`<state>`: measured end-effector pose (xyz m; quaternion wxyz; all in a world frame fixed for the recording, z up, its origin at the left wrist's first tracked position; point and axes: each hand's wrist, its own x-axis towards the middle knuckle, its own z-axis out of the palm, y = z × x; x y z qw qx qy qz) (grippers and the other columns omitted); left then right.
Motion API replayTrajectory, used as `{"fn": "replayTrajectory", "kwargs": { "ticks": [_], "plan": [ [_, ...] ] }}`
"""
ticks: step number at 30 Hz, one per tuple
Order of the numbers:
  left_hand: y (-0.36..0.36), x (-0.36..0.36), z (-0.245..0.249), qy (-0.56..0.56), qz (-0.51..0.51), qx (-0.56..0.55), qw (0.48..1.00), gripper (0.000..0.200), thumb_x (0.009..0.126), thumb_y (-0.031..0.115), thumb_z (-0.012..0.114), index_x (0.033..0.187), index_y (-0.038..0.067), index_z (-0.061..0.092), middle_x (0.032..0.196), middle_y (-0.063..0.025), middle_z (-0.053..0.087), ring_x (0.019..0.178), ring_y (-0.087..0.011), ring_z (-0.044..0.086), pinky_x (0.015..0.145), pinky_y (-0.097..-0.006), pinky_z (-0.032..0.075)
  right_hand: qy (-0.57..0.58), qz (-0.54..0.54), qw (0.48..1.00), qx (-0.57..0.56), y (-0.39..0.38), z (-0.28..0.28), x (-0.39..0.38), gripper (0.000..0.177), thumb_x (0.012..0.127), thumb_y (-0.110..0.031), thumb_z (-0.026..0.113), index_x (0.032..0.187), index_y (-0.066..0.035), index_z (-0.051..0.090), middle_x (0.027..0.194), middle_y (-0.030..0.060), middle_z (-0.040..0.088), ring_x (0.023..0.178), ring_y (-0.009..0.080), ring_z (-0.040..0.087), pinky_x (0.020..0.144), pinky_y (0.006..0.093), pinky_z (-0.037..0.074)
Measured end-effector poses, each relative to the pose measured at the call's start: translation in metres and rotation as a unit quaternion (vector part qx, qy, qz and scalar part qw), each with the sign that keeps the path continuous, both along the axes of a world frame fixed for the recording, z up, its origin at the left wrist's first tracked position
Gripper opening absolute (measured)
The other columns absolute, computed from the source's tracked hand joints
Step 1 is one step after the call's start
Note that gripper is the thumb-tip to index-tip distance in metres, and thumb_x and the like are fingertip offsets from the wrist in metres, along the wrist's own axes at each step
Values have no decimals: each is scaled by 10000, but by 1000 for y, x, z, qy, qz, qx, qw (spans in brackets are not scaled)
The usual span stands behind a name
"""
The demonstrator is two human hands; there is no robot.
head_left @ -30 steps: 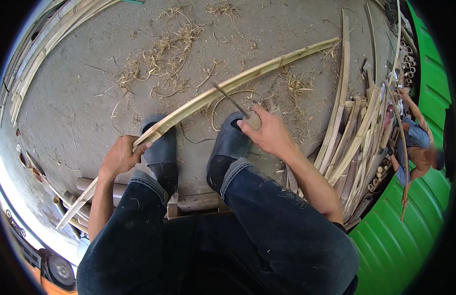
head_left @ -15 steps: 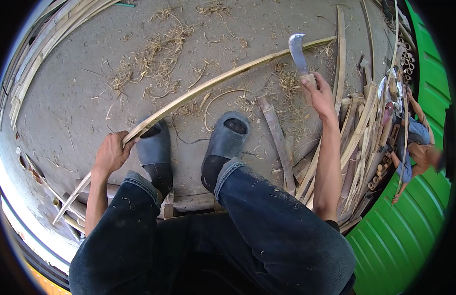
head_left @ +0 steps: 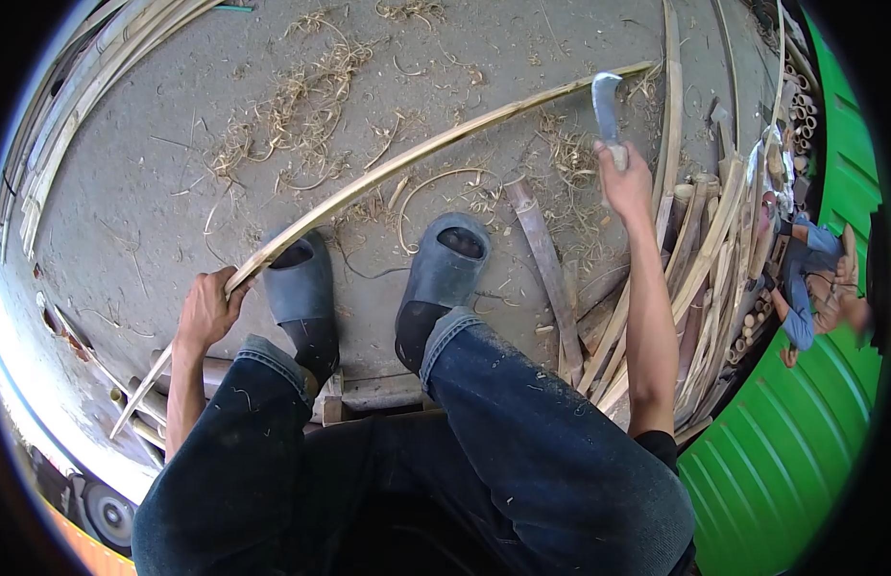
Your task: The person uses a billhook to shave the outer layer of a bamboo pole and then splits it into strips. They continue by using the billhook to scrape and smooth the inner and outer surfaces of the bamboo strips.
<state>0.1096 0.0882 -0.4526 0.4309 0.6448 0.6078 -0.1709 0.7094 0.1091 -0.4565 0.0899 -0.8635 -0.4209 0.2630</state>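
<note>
Okay, nearest us, dark jeans [head_left: 551, 451] with pale flecks on them, and the left hand [head_left: 205, 309] has its fingers closed round a long split bamboo strip [head_left: 417, 154], one end trailing down past the forearm. The strip arcs over the left slipper [head_left: 300, 278] and away across the concrete floor [head_left: 90, 182]. To work it well, I'd say, keep that left grip firm, thumb clear of the edge, and let the far part lie settled so it can't twist or spring. No basket or box that I can make out: the nearest thing to a container is footwear, a foot in that slipper and another in the right slipper [head_left: 444, 269]. Farther out, the right hand [head_left: 626, 182] is wrapped snugly round the handle of a hook-tipped billhook [head_left: 606, 108], blade up by the strip's far end; whether they touch, I can't tell. Best control there would come from a loose wrist, light shallow strokes and an edge angled off legs and fingers. Curly shavings [head_left: 292, 120] litter the ground beyond, a stack of split bamboo [head_left: 705, 250] lies off right, and past it another person [head_left: 822, 278] sits by green ribbed sheeting [head_left: 791, 451].
</note>
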Motion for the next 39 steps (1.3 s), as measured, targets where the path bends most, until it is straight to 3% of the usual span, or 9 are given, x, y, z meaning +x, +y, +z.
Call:
{"fn": "replayTrajectory", "kwargs": {
  "ticks": [4,9,11,12,18,24,34,36,39],
  "plan": [
    [-4,6,-23,-18,-38,48,998,265,948,265,681,997,6,696,774,-290,656,821,-508,654,731,-534,527,56,-45,997,-17,11,-14,-17,437,965,-475,683,1055,-49,656,708,59,664,559,170,644,490,355,487],
    [-8,-1,-48,-13,-36,28,999,259,953,266,687,994,10,689,760,-294,654,811,-512,660,705,-542,536,-15,235,972,-2,2,-26,-40,478,957,-518,670,1079,-57,643,686,59,644,589,168,647,507,376,500],
    [-9,-2,-50,-27,-40,40,998,261,954,268,688,993,10,687,758,-293,654,810,-512,660,700,-543,536,18,-49,998,-24,22,-22,-20,436,961,-471,672,1062,-47,649,698,67,664,575,173,654,506,371,506],
    [-9,0,-48,-21,-35,33,999,260,953,267,688,989,9,687,757,-294,653,807,-512,660,700,-540,536,18,-48,998,-24,21,-22,-16,436,961,-471,672,1062,-47,649,698,67,664,575,173,654,506,371,506],
    [-6,-2,-53,-29,-38,31,998,261,951,265,686,991,7,690,754,-292,652,797,-513,656,702,-534,536,-41,278,955,89,-20,-29,-59,398,944,-410,694,1081,-40,648,746,119,707,634,231,687,595,421,540],
    [-12,-5,-53,-39,-59,60,996,288,958,280,682,1015,-1,709,766,-291,661,798,-510,661,719,-528,538,-57,-4,996,64,9,-45,-32,448,925,-407,700,1103,-1,635,820,209,723,755,352,724,718,458,561],
    [-9,-16,-51,-36,-59,22,997,260,935,241,679,956,-17,710,742,-293,628,756,-503,635,705,-511,514,-63,66,995,27,-6,-35,9,467,903,-405,728,1112,1,627,804,246,712,724,408,708,672,466,553],
    [-8,-13,-50,-53,-57,43,996,237,923,185,673,910,-52,689,692,-297,586,709,-500,609,670,-499,487,34,-33,999,9,-9,-47,-12,429,896,-399,734,1102,-35,640,766,206,708,685,361,704,660,457,550],
    [-4,-13,-47,-7,-60,-9,998,290,939,291,698,989,7,730,794,-280,676,814,-492,664,742,-515,540,16,106,993,44,-31,-45,-59,387,910,-385,724,1082,-47,651,731,145,700,628,266,693,601,424,539]
  ]
}}
